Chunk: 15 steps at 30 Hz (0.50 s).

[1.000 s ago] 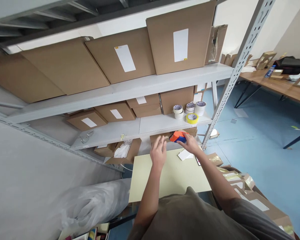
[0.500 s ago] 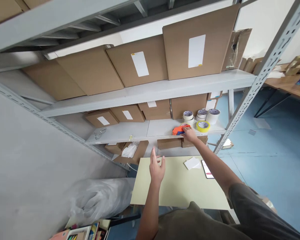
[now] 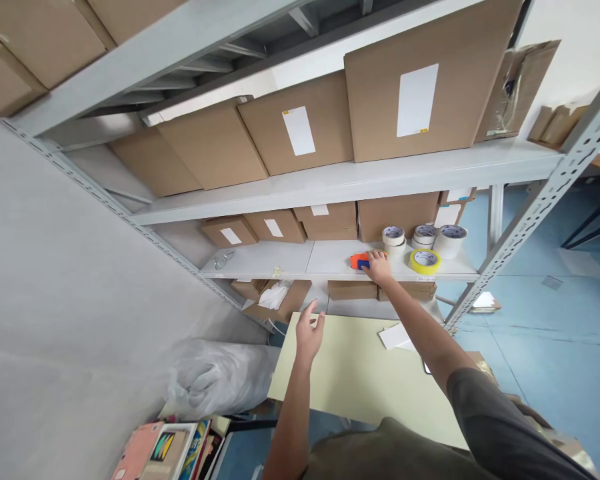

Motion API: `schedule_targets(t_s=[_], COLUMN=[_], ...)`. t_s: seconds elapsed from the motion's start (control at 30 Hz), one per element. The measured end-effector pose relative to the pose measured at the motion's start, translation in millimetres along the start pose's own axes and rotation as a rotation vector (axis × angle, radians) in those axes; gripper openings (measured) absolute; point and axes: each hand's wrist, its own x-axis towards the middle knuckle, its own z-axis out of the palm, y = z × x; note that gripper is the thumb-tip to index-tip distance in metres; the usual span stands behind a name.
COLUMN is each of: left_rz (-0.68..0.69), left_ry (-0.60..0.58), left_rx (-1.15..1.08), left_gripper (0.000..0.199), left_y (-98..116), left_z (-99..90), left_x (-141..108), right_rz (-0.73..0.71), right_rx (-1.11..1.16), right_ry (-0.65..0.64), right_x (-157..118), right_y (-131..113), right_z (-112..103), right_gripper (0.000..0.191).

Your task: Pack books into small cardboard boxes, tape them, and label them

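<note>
On the middle shelf, an orange and blue tape dispenser point(image 3: 359, 261) lies near the front edge. My right hand point(image 3: 379, 267) is closed over its right end, hiding part of it. Just right of that hand are stacked white tape rolls point(image 3: 394, 247) and a yellow tape roll point(image 3: 425, 261). My left hand point(image 3: 309, 333) hangs in the air over the left part of the pale table, fingers apart and holding nothing.
Cardboard boxes point(image 3: 397, 87) line the grey metal shelving point(image 3: 330, 183). White papers point(image 3: 394, 336) lie on the pale table point(image 3: 350, 380), with a phone point(image 3: 427, 367) partly behind my right arm. Glasses point(image 3: 223, 259) rest at the shelf's left end. Plastic wrap point(image 3: 220, 377) stands left of the table.
The view has shifted left, so the shelving appears further right. The orange dispenser now shows less beside my right hand and sits lower against the shelf. My left hand stays raised and open.
</note>
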Motion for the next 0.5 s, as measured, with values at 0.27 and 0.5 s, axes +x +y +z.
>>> schedule_targets(t_s=[0.27,0.5], left_rz=[-0.071,-0.077], left_ry=[-0.008,-0.051], left_rx=[0.018,0.216], left_gripper=[0.045,0.045], left_y=[-30,-75], left_z=[-5.5,-41.2], left_x=[10,-28], right_rz=[-0.141,-0.169], right_rx=[0.48,0.725], right_ry=[0.23,0.019], right_x=[-64,-148], right_y=[-31,-89], right_z=[4,68], right_gripper=[0.047,0.047])
